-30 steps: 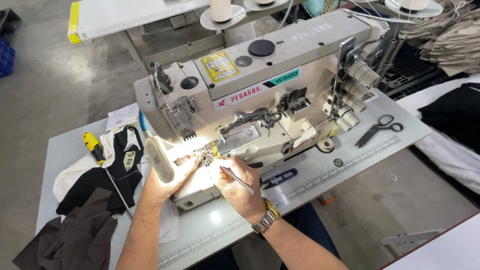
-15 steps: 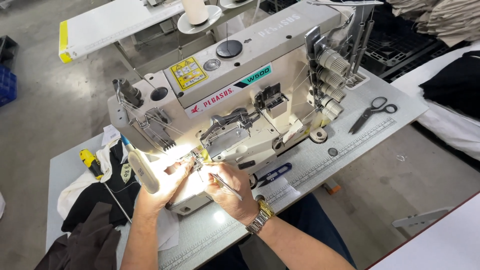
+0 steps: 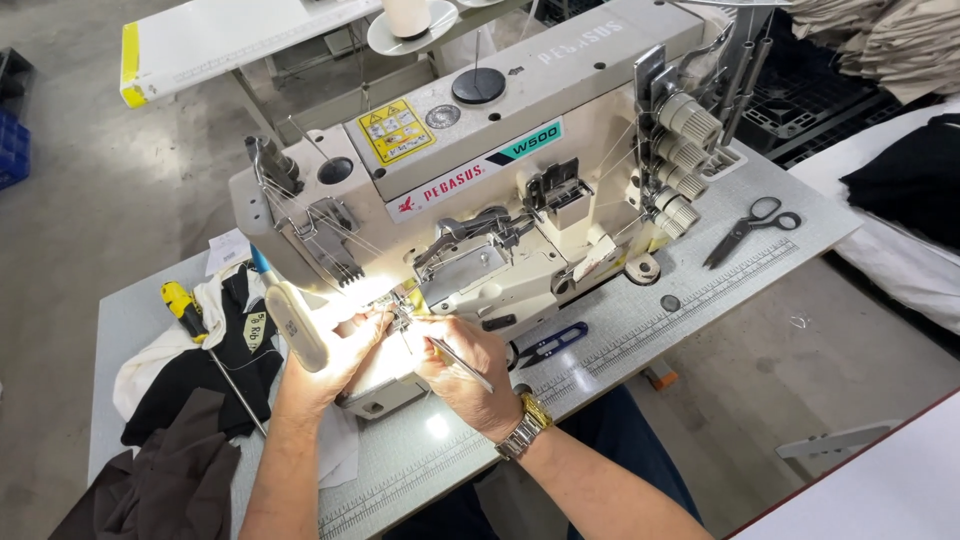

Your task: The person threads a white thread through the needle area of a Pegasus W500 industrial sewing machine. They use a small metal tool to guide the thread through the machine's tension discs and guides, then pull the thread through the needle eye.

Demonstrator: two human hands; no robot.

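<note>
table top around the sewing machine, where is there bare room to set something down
Free: the grey speckled table top between the black scissors and the blue thread snips, and the front strip below the right hand. Crowded: the left end, with black and white cloth and a yellow-handled screwdriver, and the lit needle area where the left hand works.

The sewing machine overhangs the needle area, closing it from above and behind, and the lamp blocks the left side. Both hands fill the front gap. Bare table lies open to the right, between the blue snips and the scissors.
</note>
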